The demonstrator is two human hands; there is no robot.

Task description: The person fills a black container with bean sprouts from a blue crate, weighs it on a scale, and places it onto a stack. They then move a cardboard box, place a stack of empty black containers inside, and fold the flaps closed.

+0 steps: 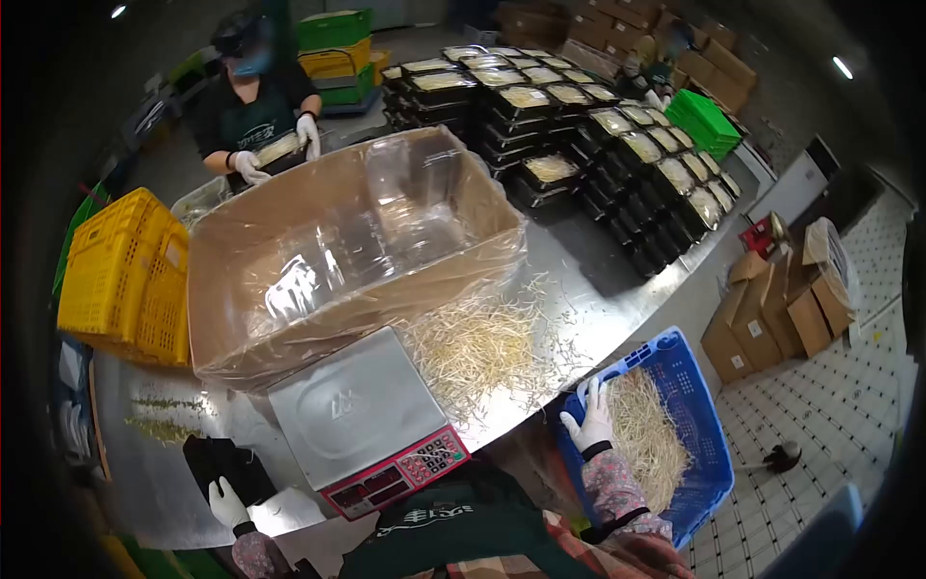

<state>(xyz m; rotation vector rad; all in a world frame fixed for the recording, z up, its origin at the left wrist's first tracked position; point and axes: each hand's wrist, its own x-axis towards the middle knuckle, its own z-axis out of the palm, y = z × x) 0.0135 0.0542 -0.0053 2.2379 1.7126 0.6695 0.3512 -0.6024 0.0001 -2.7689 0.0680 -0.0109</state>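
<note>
My left hand (228, 504), in a white glove, is closed on the near edge of a black plastic tray (227, 468) at the lower left. The inside of the tray is dark. My right hand (590, 421), also gloved, lies over the left rim of a blue crate (712, 454) with its fingers stretched and thumb apart. Pale bean sprouts (648, 434) fill much of that crate. Between my hands stands a weighing scale (352, 405) with a bare metal plate and a red keypad front. A loose heap of sprouts (477, 352) lies on the metal table beside it.
A large plastic-lined carton (357, 314) stands behind the scale. Yellow crates (125, 275) are at the left. Stacked black trays of sprouts (550, 116) cover the far table. A co-worker (256, 116) across the table handles a tray; another person (661, 72) is farther back.
</note>
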